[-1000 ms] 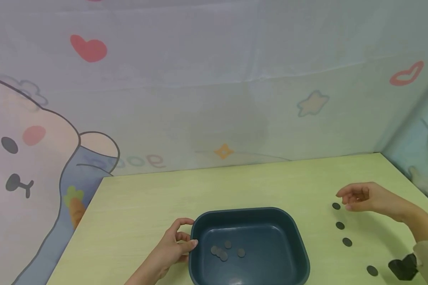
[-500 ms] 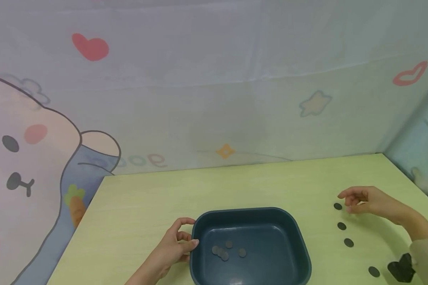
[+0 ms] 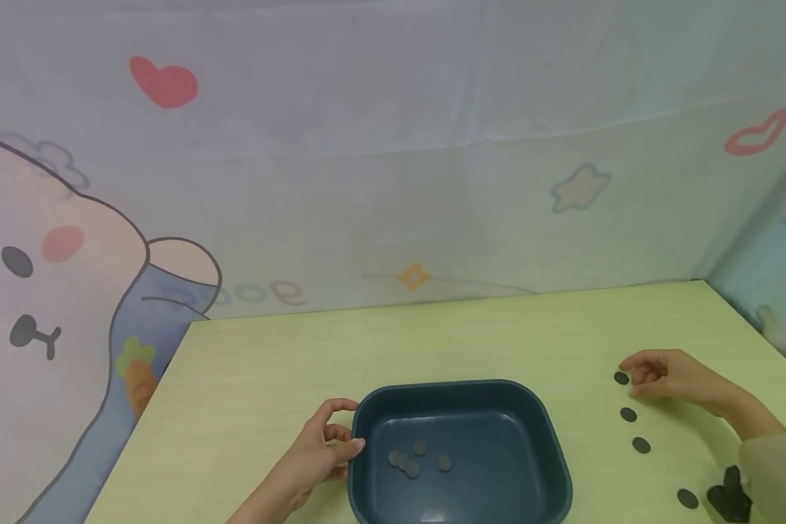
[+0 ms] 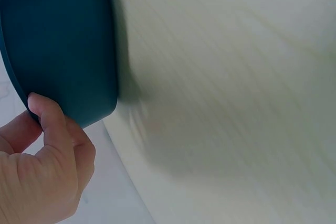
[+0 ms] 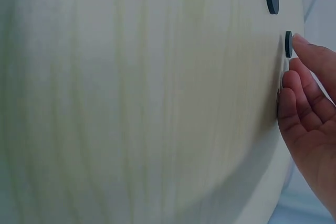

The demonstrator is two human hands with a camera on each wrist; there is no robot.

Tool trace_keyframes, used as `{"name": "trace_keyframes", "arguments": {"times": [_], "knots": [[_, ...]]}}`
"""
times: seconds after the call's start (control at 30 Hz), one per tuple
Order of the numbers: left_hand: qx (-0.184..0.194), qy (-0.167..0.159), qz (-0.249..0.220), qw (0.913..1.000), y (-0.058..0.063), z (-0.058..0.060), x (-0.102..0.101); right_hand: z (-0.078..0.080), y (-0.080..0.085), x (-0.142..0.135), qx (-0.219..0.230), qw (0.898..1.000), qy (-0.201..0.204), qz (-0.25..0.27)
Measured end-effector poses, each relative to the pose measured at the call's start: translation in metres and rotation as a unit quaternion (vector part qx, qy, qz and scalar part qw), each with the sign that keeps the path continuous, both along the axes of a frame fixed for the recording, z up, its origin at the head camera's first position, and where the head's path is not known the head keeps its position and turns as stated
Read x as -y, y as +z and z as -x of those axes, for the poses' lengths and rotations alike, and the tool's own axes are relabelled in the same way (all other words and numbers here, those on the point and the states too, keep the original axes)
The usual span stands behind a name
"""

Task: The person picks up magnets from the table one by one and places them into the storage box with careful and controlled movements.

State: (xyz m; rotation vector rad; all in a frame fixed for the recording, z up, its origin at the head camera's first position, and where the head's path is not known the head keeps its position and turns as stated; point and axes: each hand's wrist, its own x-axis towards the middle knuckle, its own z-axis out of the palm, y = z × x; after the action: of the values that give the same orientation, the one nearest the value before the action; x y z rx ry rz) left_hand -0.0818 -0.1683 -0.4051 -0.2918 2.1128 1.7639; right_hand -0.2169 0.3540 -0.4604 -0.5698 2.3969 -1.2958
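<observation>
My left hand (image 3: pixel 319 445) grips the left wall of a dark blue rectangular basin (image 3: pixel 460 390), thumb over the rim and fingers outside. The left wrist view shows the same grip on the basin's outer side (image 4: pixel 63 40). Several small grey discs (image 3: pixel 413 470) lie on the basin floor, some overlapping. At the right my right hand (image 3: pixel 677 378) is low over the table, its index fingertip beside the farthest small dark round disc (image 3: pixel 621 378). That disc lies flat and the fingers are loosely bent. In the right wrist view the thumb is close to a dark disc (image 5: pixel 288 44).
More dark discs run toward the near edge: one disc (image 3: pixel 628 414), another disc (image 3: pixel 641 445) and a nearer disc (image 3: pixel 688 498). A black object (image 3: pixel 730 496) is beside the right sleeve. Behind the pale yellow-green table (image 3: pixel 288 364) hangs a printed cloth (image 3: pixel 367 182).
My right hand has sunk lower toward the table and the farthest dark disc. The left hand stays on the basin rim, and the discs have not moved.
</observation>
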Motion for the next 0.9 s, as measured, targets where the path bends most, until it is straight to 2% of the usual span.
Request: {"name": "trace_keyframes", "arguments": {"times": [0.2, 0.47, 0.7, 0.9], "knots": [[0.004, 0.005, 0.001, 1.0000, -0.001, -0.001, 0.000, 0.002, -0.003, 0.001, -0.005, 1.000, -0.018, -0.005], [0.002, 0.009, 0.001, 1.0000, -0.001, -0.001, 0.001, 0.006, -0.001, 0.010, -0.043, 0.997, -0.027, -0.064], [0.003, 0.008, 0.004, 1.0000, -0.003, -0.001, 0.001, 0.006, 0.001, 0.013, -0.039, 0.997, -0.015, -0.064], [0.005, 0.006, -0.002, 1.0000, 0.000, -0.002, 0.001, 0.007, 0.001, 0.016, -0.024, 0.997, -0.022, -0.071]]}}
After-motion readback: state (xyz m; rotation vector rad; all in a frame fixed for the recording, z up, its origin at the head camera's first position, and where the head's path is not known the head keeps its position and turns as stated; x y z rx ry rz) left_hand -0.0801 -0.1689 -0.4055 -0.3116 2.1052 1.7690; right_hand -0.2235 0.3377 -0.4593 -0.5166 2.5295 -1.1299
